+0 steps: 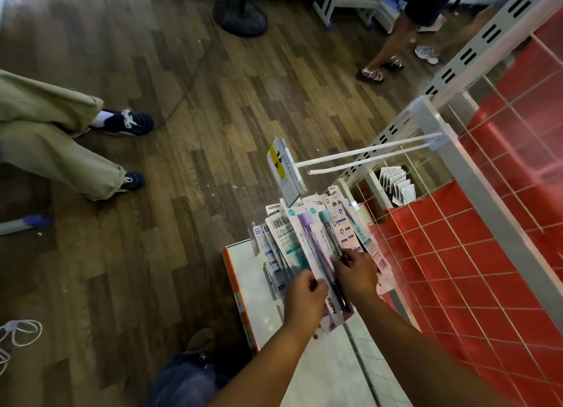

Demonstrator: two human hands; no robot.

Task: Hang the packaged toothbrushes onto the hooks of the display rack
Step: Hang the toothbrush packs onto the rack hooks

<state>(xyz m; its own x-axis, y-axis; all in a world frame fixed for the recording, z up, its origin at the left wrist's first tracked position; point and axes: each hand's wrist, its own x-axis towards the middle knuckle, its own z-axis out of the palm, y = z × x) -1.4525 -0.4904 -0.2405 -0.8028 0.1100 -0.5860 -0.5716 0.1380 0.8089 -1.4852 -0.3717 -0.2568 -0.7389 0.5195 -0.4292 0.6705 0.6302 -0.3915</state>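
Fan of packaged toothbrushes (pixel 307 248) sits in front of me, low, over the white base shelf (pixel 268 300) of the rack; flat card-backed blister packs, glossy clear plastic over slim handles, one purple, one teal, barcodes and print on the pale cards; tops splay outward like a hand of cards, punched hang-holes somewhere at the far ends, too small to make out; my left hand (pixel 304 294) grips the lower edge of the bundle, fingers curled round it; my right hand (pixel 355 274) pinches at the dark-handled pack near the middle, thumb and fingertips closing on it; step in hand, as I judge it, is singling one pack out of the stack before lifting it to a hook; nothing hangs yet on the hook (pixel 365 159) above, a pair of white prongs, thin and straight, the lower with an open tube-like tip, the upper carrying a clear price-tag holder (pixel 285 170) with a yellow slip; prongs run back to a bracket on the wire grid panel (pixel 487 223), white mesh over a red backing; slotted grey metal upright (pixel 475 53) beside it, matte and hard-edged; next move calls for freeing the pack cleanly, since slick packs may slide together, then lining its hole with the lower prong's tip; beyond, worn wood-pattern floor (pixel 152 71), bystanders' legs and shoes around.
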